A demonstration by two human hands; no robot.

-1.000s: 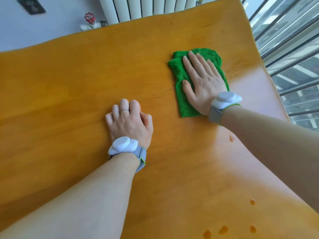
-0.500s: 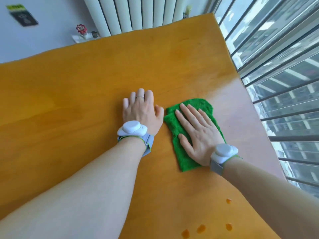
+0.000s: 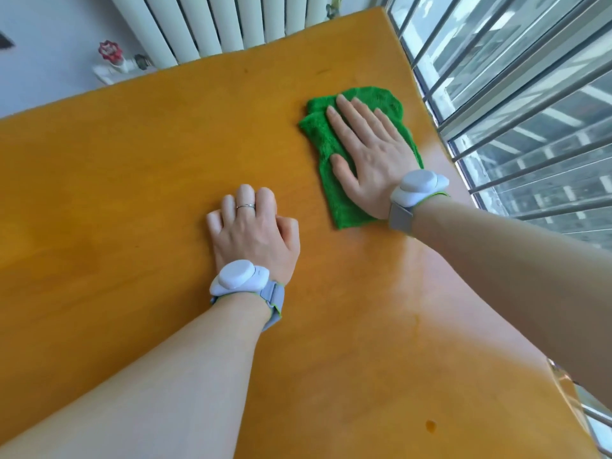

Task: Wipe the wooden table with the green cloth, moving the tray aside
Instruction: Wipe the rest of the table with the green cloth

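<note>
The green cloth [image 3: 318, 137] lies folded on the wooden table [image 3: 132, 167], toward its right side near the window. My right hand [image 3: 367, 157] presses flat on the cloth with straight, spread fingers. My left hand [image 3: 253, 230] rests on the bare wood to the left of the cloth and nearer to me, its fingers curled under and holding nothing. Both wrists carry white trackers on grey bands. No tray is in view.
A window with metal bars [image 3: 516, 94] runs along the table's right edge. A white radiator [image 3: 212, 24] stands behind the far edge, with a red valve [image 3: 110, 51] to its left. A small dark spot [image 3: 430, 425] marks the wood near me.
My right hand has pushed the cloth away from me, toward the far right part of the table. The left hand and the cloth, side by side before, are now apart.
</note>
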